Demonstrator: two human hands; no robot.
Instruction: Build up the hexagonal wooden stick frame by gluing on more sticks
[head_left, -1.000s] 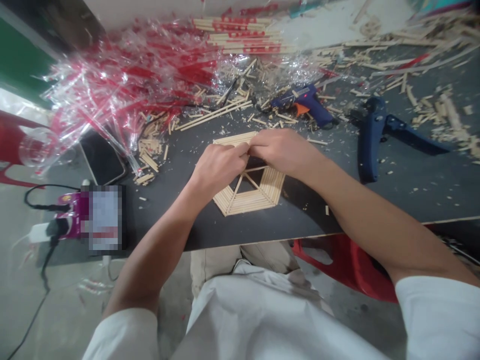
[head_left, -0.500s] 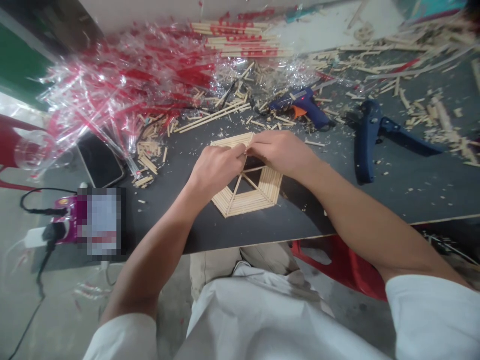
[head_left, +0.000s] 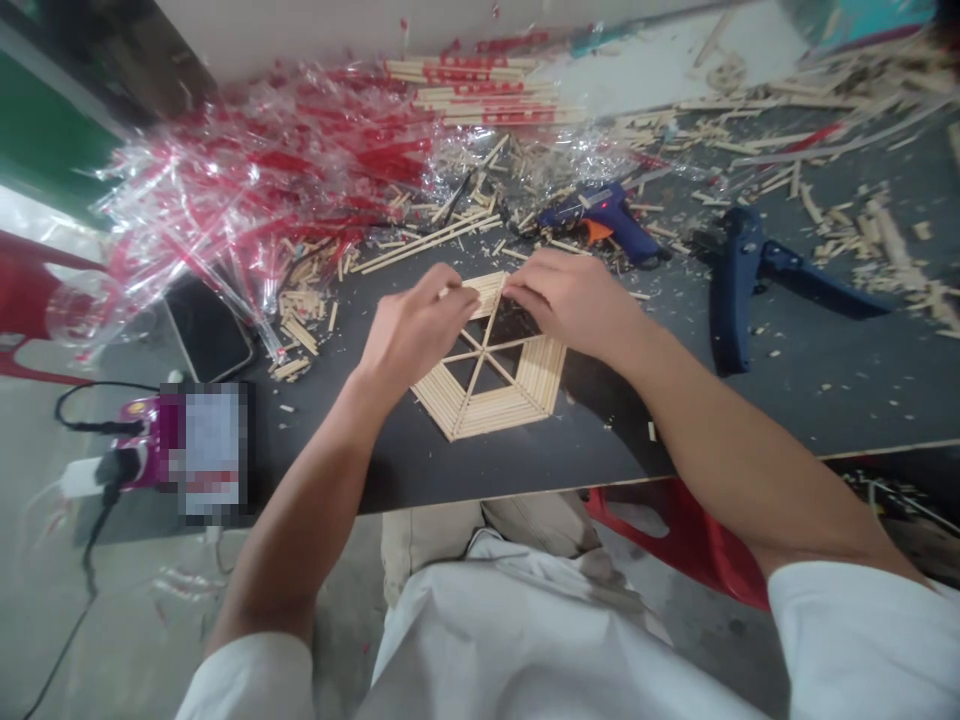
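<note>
Two bare hands at centre of frame, stick hexagon (head_left: 504, 408) flat on dark table (head_left: 330, 455) between and below them. Left hand (head_left: 412, 330) over hexagon's upper-left side, fingers bent, overlapping its sticks; can't tell if anything is pinched. Right hand (head_left: 577, 300) at its top corner, thumb and fingertips drawn close by a spoke's end; grip on it unclear. Hexagon's lower and right sides uncovered. Glue gun (head_left: 628, 228) above right hand, blue cutter (head_left: 733, 300) right of frame, phone (head_left: 208, 328) at left, red-and-clear wrappers (head_left: 322, 140) upper left
</note>
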